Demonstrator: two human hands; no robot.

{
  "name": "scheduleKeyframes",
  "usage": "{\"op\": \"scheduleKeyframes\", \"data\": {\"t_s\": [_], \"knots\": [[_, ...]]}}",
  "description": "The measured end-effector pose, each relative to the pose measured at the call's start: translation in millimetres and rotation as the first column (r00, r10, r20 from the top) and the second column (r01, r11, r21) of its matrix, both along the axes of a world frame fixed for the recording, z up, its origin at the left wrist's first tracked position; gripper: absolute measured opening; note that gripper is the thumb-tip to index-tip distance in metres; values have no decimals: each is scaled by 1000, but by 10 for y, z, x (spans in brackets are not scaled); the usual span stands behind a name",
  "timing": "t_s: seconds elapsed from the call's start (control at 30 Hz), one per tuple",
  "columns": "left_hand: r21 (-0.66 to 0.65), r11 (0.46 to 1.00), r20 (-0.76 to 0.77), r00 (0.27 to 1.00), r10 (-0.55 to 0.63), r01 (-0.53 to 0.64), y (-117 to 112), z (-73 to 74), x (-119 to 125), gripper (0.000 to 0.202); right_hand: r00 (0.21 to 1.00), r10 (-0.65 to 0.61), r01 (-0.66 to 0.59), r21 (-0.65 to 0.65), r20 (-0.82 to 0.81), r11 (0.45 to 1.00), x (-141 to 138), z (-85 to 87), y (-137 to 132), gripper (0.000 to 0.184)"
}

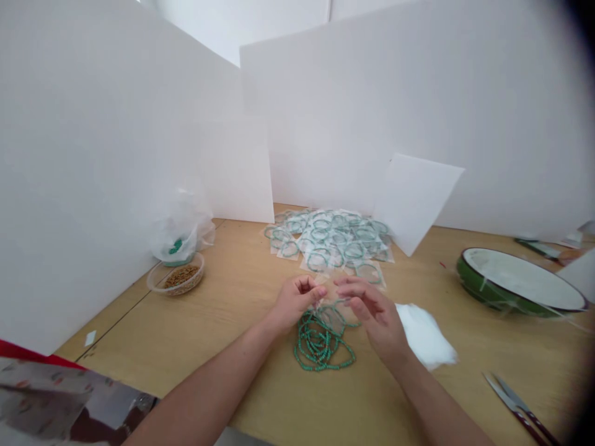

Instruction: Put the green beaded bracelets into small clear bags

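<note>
My left hand (297,301) is closed in a pinch on the edge of a small clear plastic bag (331,319), just over the bracelets. My right hand (379,316) is beside it, fingers apart and slightly bent, with the thumb away from them. A loose pile of green beaded bracelets (320,353) lies on the table below and between both hands. Part of one green strand shows near the right fingertips; whether they touch it I cannot tell. Farther back is a heap of bagged bracelets (325,238), each in a clear packet.
To the right are a stack of white sheets (425,337), scissors (515,402) with dark handles and a green-sided basin (497,300). At left stand a clear bowl of brown beads (181,279) and a plastic bag with green beads (176,244). White panels (418,111) enclose the table.
</note>
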State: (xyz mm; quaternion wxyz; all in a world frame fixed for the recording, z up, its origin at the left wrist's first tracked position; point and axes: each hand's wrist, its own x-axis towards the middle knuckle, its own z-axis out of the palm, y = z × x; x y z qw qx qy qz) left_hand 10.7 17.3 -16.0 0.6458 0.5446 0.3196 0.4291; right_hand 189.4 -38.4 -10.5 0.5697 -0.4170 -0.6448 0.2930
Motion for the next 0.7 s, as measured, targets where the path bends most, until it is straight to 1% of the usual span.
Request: {"op": "scheduleKeyframes", "data": {"t_s": [0.07,0.13,0.2,0.23,0.27,0.3,0.33,0.37,0.4,0.43,0.47,0.5,0.57,0.6,0.67,0.7], "knots": [[-136,979,83,987,-141,151,0,-1,-16,48,991,106,-105,-11,87,994,47,14,7,34],[-263,923,147,957,-249,281,-9,0,-33,47,976,158,-157,-20,149,987,73,18,10,31],[-330,871,156,931,-331,365,-16,-4,-42,45,972,137,-140,2,193,990,73,21,4,23],[-322,867,129,925,-357,380,-16,-6,-42,45,971,111,-118,24,211,993,66,24,-2,20],[-285,881,85,926,-369,377,-15,-6,-39,45,971,80,-93,49,225,994,57,29,-10,19],[-220,910,26,935,-355,351,-12,-1,-36,45,971,43,-62,73,236,995,47,35,-18,19],[-130,946,-45,951,-305,298,-9,9,-34,46,969,1,-26,95,247,995,37,40,-26,20],[-24,976,-116,969,-220,218,-8,26,-35,48,966,-47,18,114,253,993,28,42,-35,20],[89,987,-171,978,-116,133,-12,50,-42,49,962,-97,64,131,256,989,19,42,-43,19],[191,979,-204,979,-26,66,-20,79,-53,50,955,-148,113,146,258,983,9,36,-52,18],[274,961,-222,975,29,33,-35,111,-69,50,943,-200,162,160,266,974,-2,27,-61,17],[339,940,-236,971,46,38,-56,143,-86,49,927,-251,208,174,280,963,-15,12,-69,16],[436,892,-283,959,13,117,-110,198,-115,50,882,-331,278,196,334,940,-46,-26,-83,16],[476,866,-325,946,9,155,-139,215,-122,54,860,-352,296,201,370,934,-62,-46,-86,18],[539,823,-415,907,75,178,-186,225,-112,60,827,-354,298,194,436,935,-90,-82,-85,21],[557,811,-447,887,113,178,-199,217,-98,58,820,-344,290,186,458,939,-98,-93,-81,23]]}}
